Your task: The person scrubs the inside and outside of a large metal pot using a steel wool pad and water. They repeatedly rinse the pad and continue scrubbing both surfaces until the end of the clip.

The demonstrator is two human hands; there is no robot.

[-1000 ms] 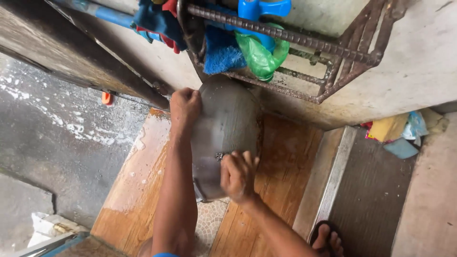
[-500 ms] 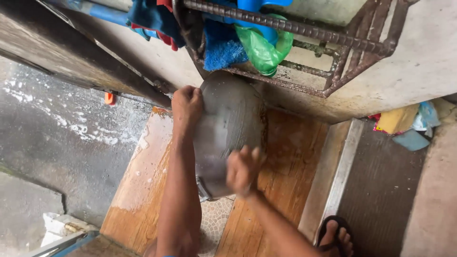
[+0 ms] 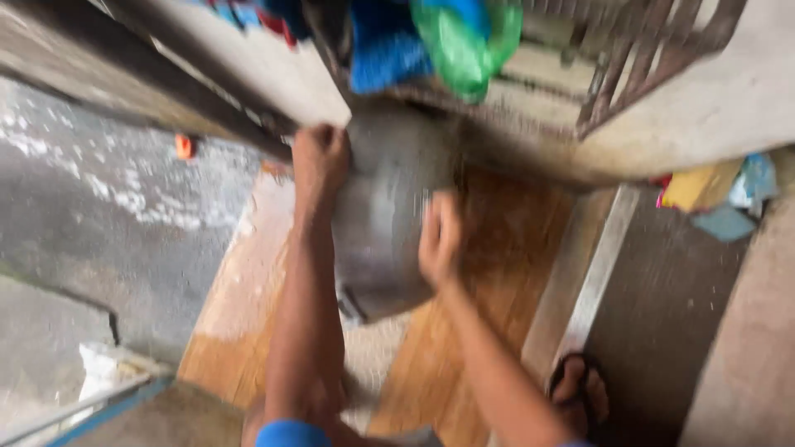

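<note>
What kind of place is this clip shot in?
Probably an outdoor washing spot at a house doorway. Wet concrete ground lies beside wet wood-look floor tiles. A rusty metal rack on the wall holds a blue scrubber, and both hands grip a grey metal pot.

Wet wood-pattern floor [image 3: 489,273], pebble-tile patch [image 3: 368,352] at near edge; sandalled foot [image 3: 575,389] beside the metal threshold strip [image 3: 584,290].
</note>
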